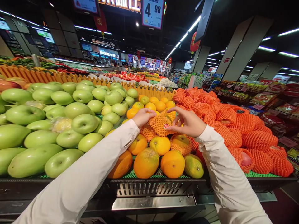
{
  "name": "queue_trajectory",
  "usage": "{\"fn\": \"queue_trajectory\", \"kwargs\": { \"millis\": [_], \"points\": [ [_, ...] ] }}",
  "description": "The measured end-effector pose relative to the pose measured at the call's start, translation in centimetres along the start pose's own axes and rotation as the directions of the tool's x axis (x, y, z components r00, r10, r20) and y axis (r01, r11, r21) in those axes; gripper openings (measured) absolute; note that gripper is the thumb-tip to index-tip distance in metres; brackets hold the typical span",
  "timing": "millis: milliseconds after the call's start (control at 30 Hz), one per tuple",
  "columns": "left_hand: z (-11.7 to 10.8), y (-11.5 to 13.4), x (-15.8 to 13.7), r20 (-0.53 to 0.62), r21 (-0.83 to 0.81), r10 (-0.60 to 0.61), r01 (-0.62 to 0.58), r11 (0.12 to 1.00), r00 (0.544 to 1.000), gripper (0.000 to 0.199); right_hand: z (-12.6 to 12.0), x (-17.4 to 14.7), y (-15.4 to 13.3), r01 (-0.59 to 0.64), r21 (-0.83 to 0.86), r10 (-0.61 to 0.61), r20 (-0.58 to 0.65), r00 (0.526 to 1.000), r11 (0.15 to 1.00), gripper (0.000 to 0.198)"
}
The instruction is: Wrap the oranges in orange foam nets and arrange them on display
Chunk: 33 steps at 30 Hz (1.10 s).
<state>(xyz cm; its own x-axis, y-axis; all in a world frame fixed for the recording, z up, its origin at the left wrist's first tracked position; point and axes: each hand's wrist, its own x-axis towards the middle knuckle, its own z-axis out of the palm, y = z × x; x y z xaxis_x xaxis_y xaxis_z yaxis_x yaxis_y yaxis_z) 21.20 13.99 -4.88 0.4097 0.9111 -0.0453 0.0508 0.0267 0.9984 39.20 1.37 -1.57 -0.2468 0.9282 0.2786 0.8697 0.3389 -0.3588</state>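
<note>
An orange in a yellow foam net [160, 123], with a small red sticker on its side, sits above the heap of loose oranges [146, 163]. My left hand [144, 117] pinches the net's left edge between thumb and fingers. On the other side, my right hand [188, 122] curves around the netted orange, index finger at the top and thumb near the sticker. The net covers most of the fruit, so only a little peel shows. Another netted orange [181, 144] lies just below my right hand.
Green apples [63, 135] fill the display at left. Fruit in red-orange foam nets [229, 124] is heaped at right. A low yellow picket fence [151, 90] runs behind the oranges, and the black shelf edge [161, 183] runs along the front. A price sign [153, 14] hangs overhead.
</note>
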Motion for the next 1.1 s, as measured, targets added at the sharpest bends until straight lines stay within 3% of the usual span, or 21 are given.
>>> {"fn": "queue_trajectory", "kwargs": {
  "millis": [67,133,233,367,500,633,800,900,1000,1100],
  "points": [
    [-0.2,-0.2,0.4,-0.011,0.041,0.009,-0.009,0.999,1.0,0.008,-0.1,0.2,0.3,-0.035,0.0,0.034,-0.159,0.987,0.999,0.064],
    [-0.3,-0.2,0.6,-0.007,0.056,0.027,-0.027,0.998,1.0,0.008,0.1,0.5,0.6,-0.035,-0.023,0.026,-0.329,0.944,0.999,0.055],
    [-0.2,-0.1,0.4,-0.009,0.076,0.047,-0.046,0.996,0.999,0.008,0.9,1.2,0.9,0.029,-0.089,-0.068,-0.478,0.876,0.996,0.054],
    [-0.4,-0.2,0.5,-0.004,0.19,0.054,-0.053,0.98,0.999,0.012,2.1,2.0,1.7,0.203,-0.185,-0.26,-0.377,0.889,0.962,0.05],
    [-0.9,-1.0,1.3,0.081,0.411,0.051,-0.08,0.908,0.995,0.019,2.5,2.3,2.3,0.261,-0.195,-0.304,-0.241,0.922,0.946,0.047],
    [-1.1,-1.1,1.5,0.126,0.571,0.07,-0.13,0.81,0.99,0.022,2.5,2.2,2.9,0.211,-0.176,-0.241,-0.166,0.956,0.961,0.056],
    [-1.1,-0.9,1.3,0.116,0.629,0.165,-0.201,0.751,0.98,0.019,2.7,2.3,3.3,0.076,-0.063,-0.079,-0.051,0.996,0.995,0.073],
    [-1.4,-1.1,1.4,0.142,0.689,0.212,-0.25,0.68,0.967,0.018,3.0,2.3,2.5,0.045,-0.028,-0.048,-0.13,0.99,0.999,0.082],
    [-1.7,-1.3,1.6,0.196,0.747,0.26,-0.316,0.585,0.945,0.016,3.9,2.4,1.5,0.013,-0.06,-0.027,-0.24,0.97,0.998,0.105],
    [-1.8,-1.3,1.7,0.235,0.776,0.284,-0.355,0.521,0.93,0.018,4.9,2.6,1.0,-0.075,-0.016,0.071,-0.185,0.98,0.997,0.118]
  ]
}}
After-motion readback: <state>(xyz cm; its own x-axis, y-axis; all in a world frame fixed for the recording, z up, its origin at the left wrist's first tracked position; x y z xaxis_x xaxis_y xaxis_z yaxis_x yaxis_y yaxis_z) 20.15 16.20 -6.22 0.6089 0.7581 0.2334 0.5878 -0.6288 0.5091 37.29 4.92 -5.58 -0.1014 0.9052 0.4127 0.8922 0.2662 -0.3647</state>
